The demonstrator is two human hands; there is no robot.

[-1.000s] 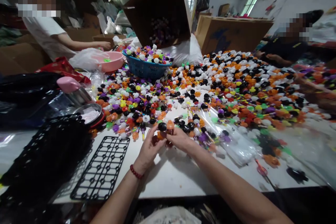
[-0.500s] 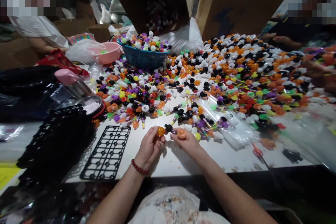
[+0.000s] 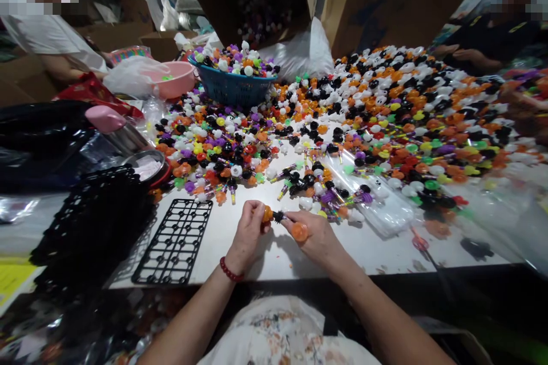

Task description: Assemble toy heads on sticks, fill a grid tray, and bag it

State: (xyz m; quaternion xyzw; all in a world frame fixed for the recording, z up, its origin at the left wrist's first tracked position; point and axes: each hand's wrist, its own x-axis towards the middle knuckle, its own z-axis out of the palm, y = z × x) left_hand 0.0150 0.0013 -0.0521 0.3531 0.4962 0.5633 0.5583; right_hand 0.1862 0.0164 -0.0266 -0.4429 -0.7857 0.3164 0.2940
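Fingers of the left hand point(image 3: 247, 234) close around an amber piece point(image 3: 268, 214), while the nearly closed right hand point(image 3: 315, 238) clasps an orange piece point(image 3: 300, 232) above a white table point(image 3: 274, 267). A spiky black piece point(image 3: 278, 217) sits between the fingertips; which hand bears it is unclear. Crowded, smooth pieces could slip from so small a grip. Near the front edge, a stray forearm might nudge the black grid point(image 3: 173, 241) or the scissors point(image 3: 420, 243); beyond, the heaped blue basket point(image 3: 234, 75) could spill if bumped.
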